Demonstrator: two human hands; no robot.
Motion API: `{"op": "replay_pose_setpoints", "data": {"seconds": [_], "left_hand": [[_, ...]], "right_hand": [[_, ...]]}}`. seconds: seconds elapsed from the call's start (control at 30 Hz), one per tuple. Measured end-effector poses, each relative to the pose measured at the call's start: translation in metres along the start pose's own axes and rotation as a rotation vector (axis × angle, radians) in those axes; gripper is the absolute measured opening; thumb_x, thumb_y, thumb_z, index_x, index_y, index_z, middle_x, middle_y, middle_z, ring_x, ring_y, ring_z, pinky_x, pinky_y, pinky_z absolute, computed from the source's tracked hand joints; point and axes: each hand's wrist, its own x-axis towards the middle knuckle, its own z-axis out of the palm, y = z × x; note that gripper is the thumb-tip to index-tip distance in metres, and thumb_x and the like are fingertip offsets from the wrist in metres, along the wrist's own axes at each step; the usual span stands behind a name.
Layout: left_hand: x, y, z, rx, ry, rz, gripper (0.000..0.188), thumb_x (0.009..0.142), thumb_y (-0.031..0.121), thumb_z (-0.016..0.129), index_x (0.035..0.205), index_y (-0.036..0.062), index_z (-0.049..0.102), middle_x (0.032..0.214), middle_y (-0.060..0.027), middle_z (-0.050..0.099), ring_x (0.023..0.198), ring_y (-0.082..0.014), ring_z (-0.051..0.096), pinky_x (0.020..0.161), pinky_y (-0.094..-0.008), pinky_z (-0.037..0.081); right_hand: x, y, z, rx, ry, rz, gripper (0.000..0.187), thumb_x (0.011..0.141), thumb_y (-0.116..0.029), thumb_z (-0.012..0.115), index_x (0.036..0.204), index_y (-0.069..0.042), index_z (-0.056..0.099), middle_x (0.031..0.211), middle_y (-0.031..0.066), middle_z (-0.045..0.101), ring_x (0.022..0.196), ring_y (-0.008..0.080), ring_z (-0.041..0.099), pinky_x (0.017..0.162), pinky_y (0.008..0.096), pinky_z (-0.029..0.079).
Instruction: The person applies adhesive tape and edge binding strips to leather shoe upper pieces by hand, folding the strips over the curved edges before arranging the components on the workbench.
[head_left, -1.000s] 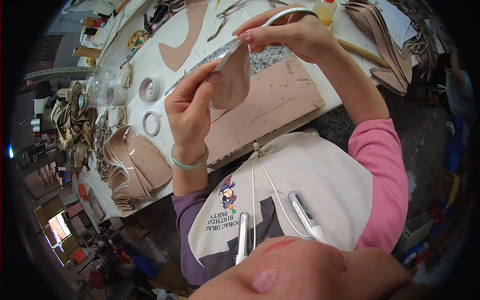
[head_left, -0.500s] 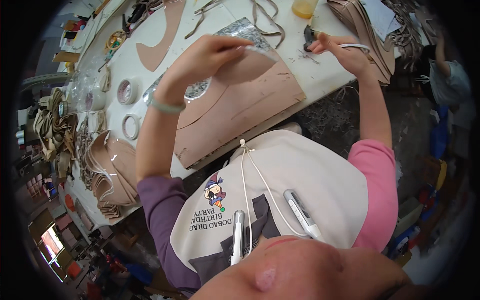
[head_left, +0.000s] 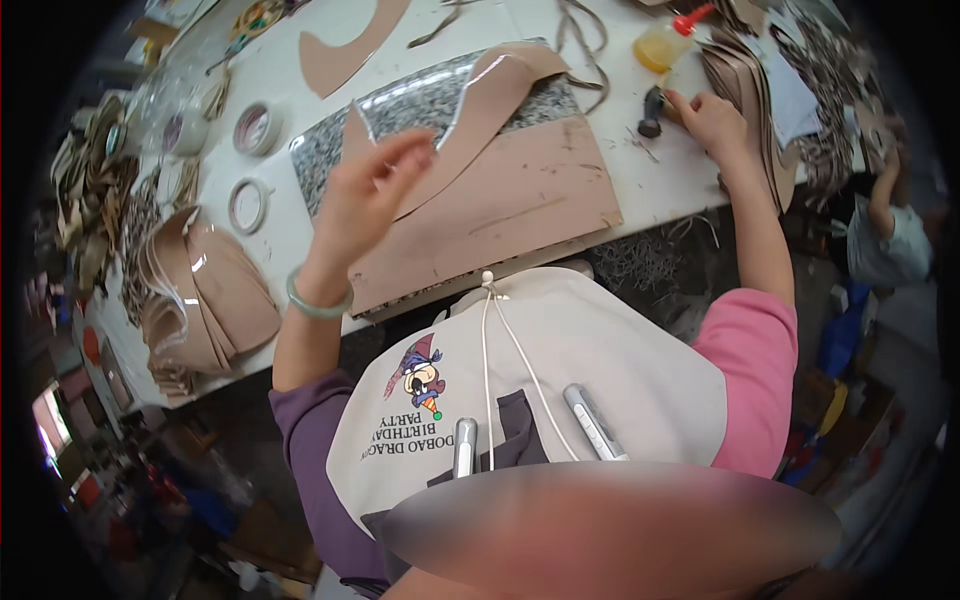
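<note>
The white worktop [head_left: 617, 95] slants across the room, its near edge climbing toward the right. Well beyond its near left corner, a bright window-like opening [head_left: 46, 422] glows among dim, blurred clutter. Dark floor [head_left: 682, 306] shows below the near edge, with a tangle of thin scraps [head_left: 645, 262] close under it. Past the right end, a blue item [head_left: 842, 335] sits in shadow, while the worktop is far more brightly lit

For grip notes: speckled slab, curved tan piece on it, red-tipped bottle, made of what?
Speckled slab: likely polished stone; glossy, grey-grained. Curved tan piece: leather or synthetic; thin, smooth, matte. Red-tipped bottle: probably plastic; translucent, yellow contents showing.
</note>
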Motion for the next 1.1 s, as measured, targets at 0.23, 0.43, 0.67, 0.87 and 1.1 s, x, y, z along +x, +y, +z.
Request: {"op": "replay_pose_setpoints", "data": {"seconds": [0.23,0.43,0.67,0.87,1.1], "left_hand": [[-0.088,-0.032,0.007,-0.425,-0.034,-0.464,0.027,0.094,0.017,0.057,0.116,0.0011,0.063,0.092,-0.006,0.068,0.082,-0.0111,0.065,0.069,-0.0213,0.051],[-0.089,-0.031,0.022,-0.639,-0.007,-0.555,0.028,0.095,0.02,0.056,0.116,0.0024,0.062,0.094,-0.0055,0.067,0.082,-0.0108,0.064,0.066,-0.0217,0.052],[-0.087,-0.038,0.045,-0.851,0.045,-0.666,0.032,0.097,0.021,0.052,0.119,-0.0014,0.058,0.103,-0.008,0.065,0.086,-0.0149,0.064,0.069,-0.0253,0.052],[-0.069,-0.028,0.034,-1.219,0.36,-0.296,0.022,0.094,0.016,0.057,0.108,-0.0011,0.061,0.102,-0.0083,0.064,0.083,-0.0155,0.064,0.066,-0.0283,0.055],[-0.065,-0.007,0.031,-1.154,0.44,-0.205,0.02,0.09,0.008,0.058,0.107,-0.0013,0.062,0.098,-0.0085,0.066,0.085,-0.0167,0.066,0.065,-0.0308,0.059]], "right_hand": [[-0.023,-0.113,-0.032,0.295,0.374,-0.715,0.017,0.085,-0.021,0.067,0.09,-0.005,0.069,0.088,0.0101,0.067,0.083,0.027,0.063,0.073,0.0351,0.05],[-0.052,-0.277,0.016,0.448,-0.073,-1.21,0.03,0.077,-0.021,0.072,0.099,-0.004,0.062,0.092,0.0079,0.062,0.095,0.0286,0.058,0.084,0.0379,0.045],[-0.064,-0.284,-0.019,0.542,-0.606,-0.967,0.031,0.071,-0.015,0.076,0.097,-0.004,0.063,0.088,0.0094,0.065,0.084,0.0253,0.063,0.075,0.036,0.048],[-0.086,-0.275,-0.054,0.756,-0.213,-1.151,0.022,0.077,-0.009,0.072,0.097,-0.004,0.066,0.086,0.0084,0.065,0.079,0.0224,0.063,0.072,0.0326,0.05],[-0.094,-0.267,-0.071,0.672,0.03,-1.248,0.013,0.078,-0.008,0.068,0.091,-0.005,0.068,0.085,0.0065,0.064,0.078,0.0235,0.061,0.07,0.0342,0.049]]}}
